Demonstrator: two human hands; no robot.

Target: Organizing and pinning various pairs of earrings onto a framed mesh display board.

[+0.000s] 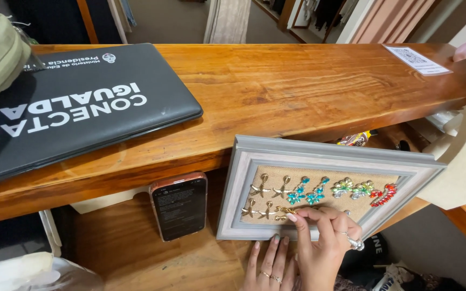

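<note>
Grey display frame (pixel 319 161), burlap-backed, leaning against the wooden counter (pixel 276 91), carrying gold starfish earrings (pixel 268 188), turquoise pair (pixel 306 191), green pair (pixel 351 188), red piece (pixel 384 195). Right hand (pixel 324 237): grip pinched together on a gold earring (pixel 282 213) in the lower row. Left hand (pixel 268 264): fingers apart, flat below the frame's bottom edge. Phone (pixel 179 205) just left; closed laptop (pixel 76 108) on the counter above.
</note>
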